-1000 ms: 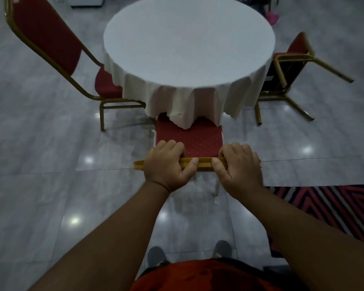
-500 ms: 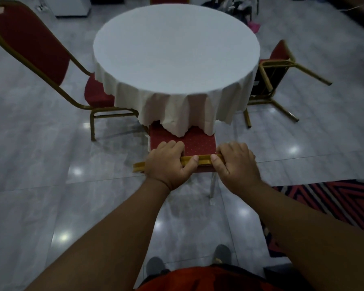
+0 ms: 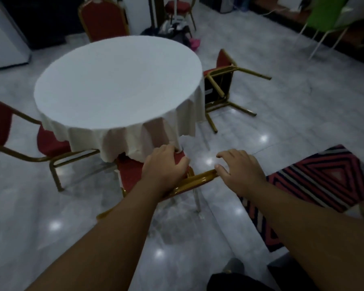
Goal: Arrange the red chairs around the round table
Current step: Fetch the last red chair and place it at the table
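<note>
A round table [image 3: 118,80] with a white cloth stands in the middle. The near red chair [image 3: 128,171] is tucked under its front edge. My left hand [image 3: 164,169] grips that chair's gold back rail [image 3: 200,178]. My right hand [image 3: 240,171] hovers at the rail's right end with fingers spread, only the thumb touching. Another red chair [image 3: 51,143] sits at the table's left, and a third [image 3: 104,19] stands upright at the far side. At the table's right, a red chair [image 3: 219,85] lies tipped over with its legs pointing outward.
A striped red and black rug [image 3: 324,181] lies to my right. Bags [image 3: 172,30] and another red chair [image 3: 177,6] are behind the table. A green chair [image 3: 324,13] stands far right, a white appliance [image 3: 2,38] far left. The floor is glossy grey tile.
My view has swung to the right and risen. My right hand has let go of the back rail and opened its fingers. The left hand still holds the chair.
</note>
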Motion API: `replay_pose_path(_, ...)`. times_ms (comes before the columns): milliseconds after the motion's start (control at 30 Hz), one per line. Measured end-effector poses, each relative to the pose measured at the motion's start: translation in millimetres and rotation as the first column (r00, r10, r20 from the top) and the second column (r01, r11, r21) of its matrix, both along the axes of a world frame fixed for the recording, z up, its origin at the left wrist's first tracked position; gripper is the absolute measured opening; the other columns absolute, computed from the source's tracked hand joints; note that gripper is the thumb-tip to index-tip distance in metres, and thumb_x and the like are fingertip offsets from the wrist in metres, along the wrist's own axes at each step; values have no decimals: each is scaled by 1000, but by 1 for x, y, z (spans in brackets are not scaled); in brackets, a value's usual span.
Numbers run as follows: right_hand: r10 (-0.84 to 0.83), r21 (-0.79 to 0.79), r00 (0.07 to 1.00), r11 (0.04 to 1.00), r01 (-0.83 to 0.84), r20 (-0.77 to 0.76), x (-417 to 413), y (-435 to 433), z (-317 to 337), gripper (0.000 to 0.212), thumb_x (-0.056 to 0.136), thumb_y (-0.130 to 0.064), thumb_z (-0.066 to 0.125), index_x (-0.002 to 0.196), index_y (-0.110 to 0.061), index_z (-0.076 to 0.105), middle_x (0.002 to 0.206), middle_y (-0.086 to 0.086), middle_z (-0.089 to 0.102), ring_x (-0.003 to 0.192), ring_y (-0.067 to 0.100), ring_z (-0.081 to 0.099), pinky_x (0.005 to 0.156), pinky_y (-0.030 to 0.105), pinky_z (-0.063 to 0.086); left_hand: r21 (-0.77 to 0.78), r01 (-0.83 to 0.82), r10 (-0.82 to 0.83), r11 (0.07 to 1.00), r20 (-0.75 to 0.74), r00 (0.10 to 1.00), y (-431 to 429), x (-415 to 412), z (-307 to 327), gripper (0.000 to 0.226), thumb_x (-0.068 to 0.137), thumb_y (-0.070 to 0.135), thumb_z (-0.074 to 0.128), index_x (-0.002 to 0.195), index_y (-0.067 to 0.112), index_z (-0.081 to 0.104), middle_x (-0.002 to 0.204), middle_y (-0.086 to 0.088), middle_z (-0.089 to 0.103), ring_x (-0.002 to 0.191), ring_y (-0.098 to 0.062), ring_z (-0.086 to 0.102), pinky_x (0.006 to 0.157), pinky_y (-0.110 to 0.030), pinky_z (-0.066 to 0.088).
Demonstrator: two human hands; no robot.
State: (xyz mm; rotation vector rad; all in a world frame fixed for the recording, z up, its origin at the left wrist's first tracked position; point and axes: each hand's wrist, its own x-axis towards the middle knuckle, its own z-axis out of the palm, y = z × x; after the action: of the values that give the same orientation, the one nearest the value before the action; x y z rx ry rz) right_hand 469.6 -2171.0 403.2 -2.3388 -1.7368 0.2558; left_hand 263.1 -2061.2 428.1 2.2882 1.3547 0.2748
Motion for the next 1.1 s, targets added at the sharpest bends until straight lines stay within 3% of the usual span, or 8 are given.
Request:
replay_pose_path(200,-185,-117,983,976,183,-9,113,-12,15,54,101,-49,38,147,-21,45,151,-2,46,141,18,37,116,37,23,-18,171,-172,985,-112,979,10,135,0,56,100,50,42,143,16,50,146,-9,54,134,-28,48,108,-42,39)
replay_pose_path(367,-274,-193,954,936,295,124,231,-17,43,58,103,-50,30,150,-16,37,156,2,40,146,20,30,117,39,20,-54,278,-283,959,-175,943,22,253,17,63,104,51,34,154,13,36,160,-12,39,147,-29,35,118,-44,31)
replay_pose_path(533,-326,-239,930,902,359,168,318,11,49,65,103,-54,24,154,-16,29,163,2,28,151,20,19,122,42,16,-37,357,-357,933,-197,913,50,351,35,63,105,50,32,154,10,35,159,-15,38,147,-30,35,117,-44,31)
replay_pose_path(800,-425,-223,897,869,441,116,440,97,53,66,103,-53,23,158,-16,20,167,2,14,154,19,9,125,41,6,-44,453,-450,891,-234,862,152,501,31,66,105,50,32,159,10,27,165,-14,27,154,-29,22,123,-43,22)
replay_pose_path(1100,-572,-205,817,793,573,73,594,161,62,66,103,-52,23,158,-16,19,167,1,14,154,18,8,124,41,5,-21,602,-592,798,-209,778,226,693,44,61,105,46,37,150,5,39,156,-15,42,146,-29,35,119,-40,27)
